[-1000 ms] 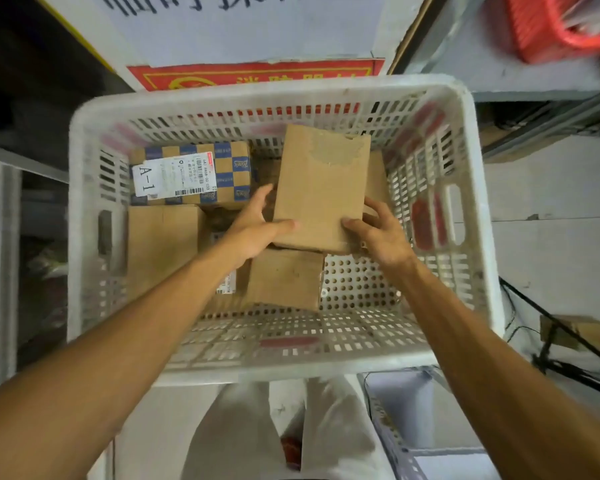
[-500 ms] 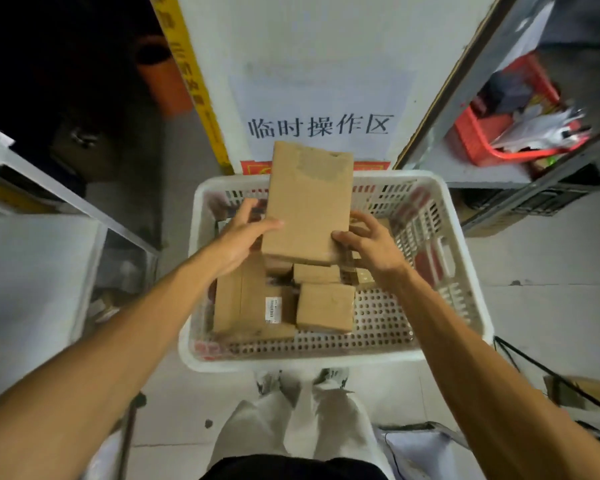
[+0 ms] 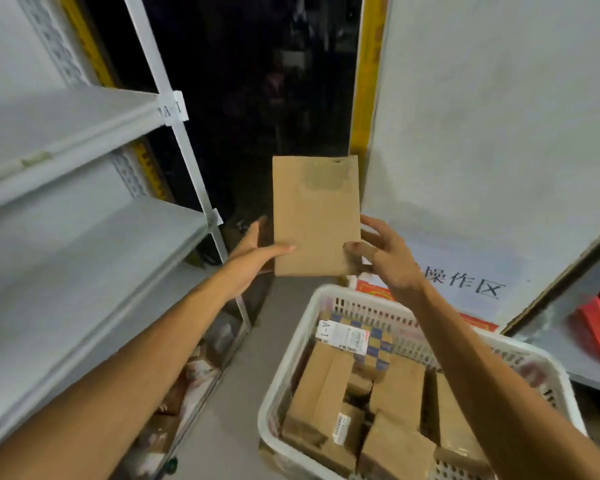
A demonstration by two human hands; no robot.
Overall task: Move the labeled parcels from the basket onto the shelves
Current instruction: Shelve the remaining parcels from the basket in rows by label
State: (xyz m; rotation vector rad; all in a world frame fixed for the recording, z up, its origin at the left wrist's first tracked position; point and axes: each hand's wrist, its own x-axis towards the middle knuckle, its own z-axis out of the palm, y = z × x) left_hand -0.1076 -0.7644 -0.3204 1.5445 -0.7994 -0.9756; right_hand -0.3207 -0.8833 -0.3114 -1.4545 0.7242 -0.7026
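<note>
- Head view: my left hand (image 3: 253, 261) and right hand (image 3: 388, 258) grip a brown parcel (image 3: 315, 216) upright by its lower side edges, fingers clasped on it.
- I hold it above the white basket's (image 3: 291, 344) far rim, beside the grey shelves (image 3: 94, 244).
- More parcels (image 3: 326, 393) lie in the basket.

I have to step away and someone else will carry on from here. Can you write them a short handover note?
Left hand and right hand: together holding one plain cardboard parcel upright in the air, above and clear of the basket.
Basket: on the floor to the right, with several parcels inside, one checked box with an A-1 label at the far end.
Shelves: to the left; the two boards in view are bare.
Done: one parcel lifted out.
Left: shelve it, then the rest.
</note>
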